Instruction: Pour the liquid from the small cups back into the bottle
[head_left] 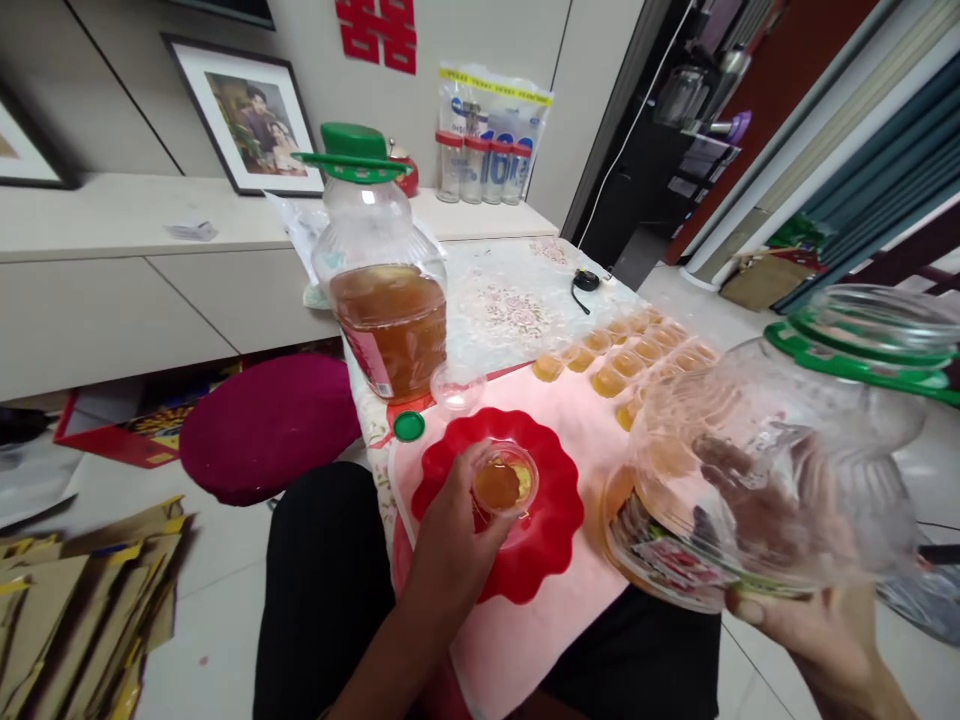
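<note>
The left hand (pixel 454 530) had its thumb and fingers clamped around a small clear plastic cup (pixel 497 485) of amber liquid, which was over the middle of a red scalloped dish (pixel 559 480); whether its base touched the dish could not be told. The cup's mouth faced up toward the viewer, its short axis close to upright. The right hand (pixel 832 620) gripped the lower end of a large open plastic jar (pixel 780 450), its thumb against the base and its other fingers mostly hidden. That jar's long axis slanted in view, from the base at lower left to the mouth at upper right, with a green collar (pixel 799 350) around the neck and a little amber liquid low inside. The dish sat on a pink cloth (pixel 517 640) spread over a floral tablecloth (pixel 510 310). Beyond the dish, a green cap (pixel 409 427) lay just beside a clear empty cup (pixel 457 388), and close behind them a green-lidded jar (pixel 394 330), partly filled with amber liquid, stood upright. To the right, rows of filled cups (pixel 609 378) reached across the cloth, the nearer ones partly blocked from sight by the open jar. A black tape measure (pixel 586 280) lay farther back, well apart from both hands, while a magenta round stool (pixel 270 430) stood left of the table.
</note>
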